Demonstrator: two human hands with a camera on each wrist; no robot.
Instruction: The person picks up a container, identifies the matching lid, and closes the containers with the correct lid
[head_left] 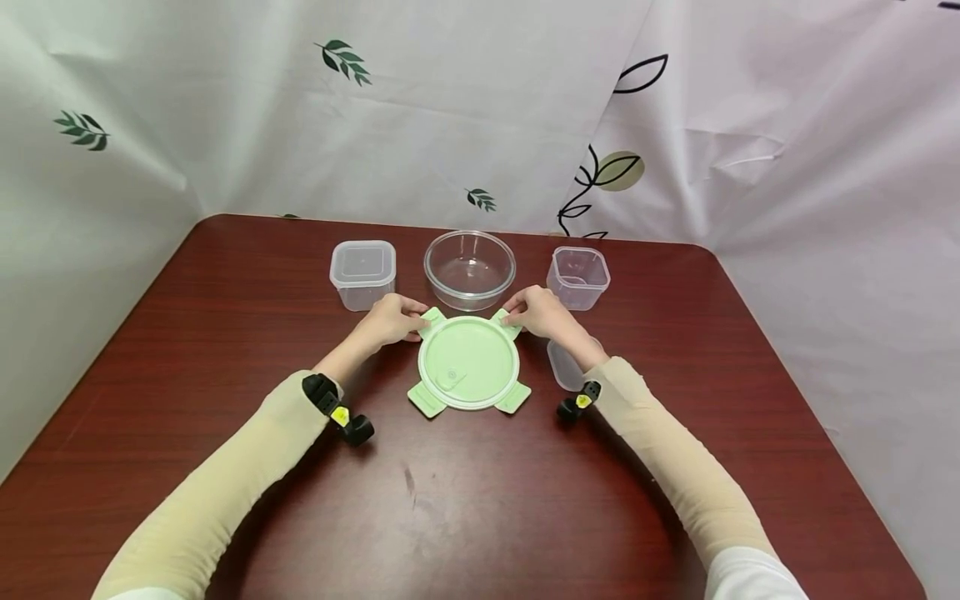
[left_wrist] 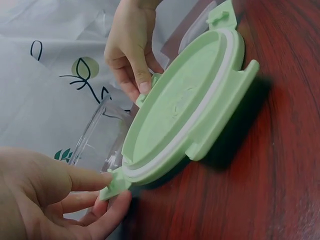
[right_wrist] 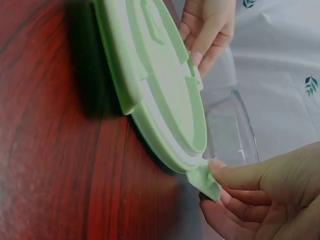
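A round green container lid (head_left: 468, 358) with flaps round its rim is held between both hands, raised a little off the table in the wrist views. My left hand (head_left: 392, 320) pinches its far left flap (left_wrist: 116, 184) between thumb and fingers. With thumb and fingers, my right hand (head_left: 542, 312) pinches the far right flap (right_wrist: 204, 181). Just beyond the lid stands a round clear bowl (head_left: 470, 292), open at the top.
Left of the bowl stands a lidded clear plastic box (head_left: 363, 273); on the right is a similar box (head_left: 578, 277) without a lid. A small clear lid (head_left: 564, 367) lies partly under my right forearm. The brown table (head_left: 480, 517) meets a white patterned sheet (head_left: 420, 142) behind.
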